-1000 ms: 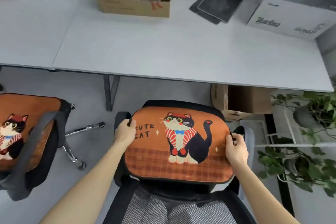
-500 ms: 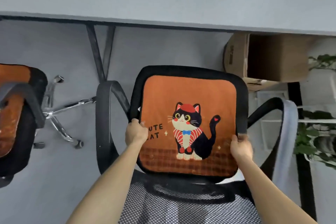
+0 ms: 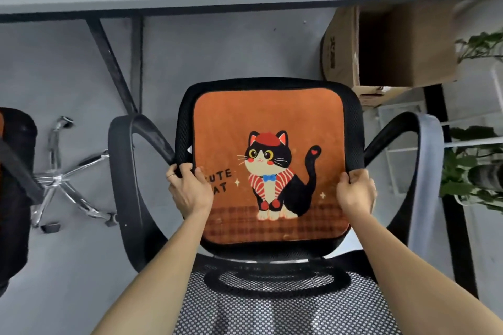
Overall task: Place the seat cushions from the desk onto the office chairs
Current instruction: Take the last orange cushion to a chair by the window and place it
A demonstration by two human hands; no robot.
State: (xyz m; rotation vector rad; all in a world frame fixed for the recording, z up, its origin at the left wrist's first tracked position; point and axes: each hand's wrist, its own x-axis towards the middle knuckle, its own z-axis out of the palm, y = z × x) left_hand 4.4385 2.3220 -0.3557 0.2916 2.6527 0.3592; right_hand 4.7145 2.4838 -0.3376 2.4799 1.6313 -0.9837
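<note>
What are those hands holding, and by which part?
The cushion: the left hand grips its left edge, the right hand its right edge, about midway along each side.

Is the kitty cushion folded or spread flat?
Spread flat: the cushion shows its whole cat picture on the chair seat; left hand and right hand grip its sides.

Orange cushion w/ black cat print, plaid bottom band; black mesh chair.
</note>
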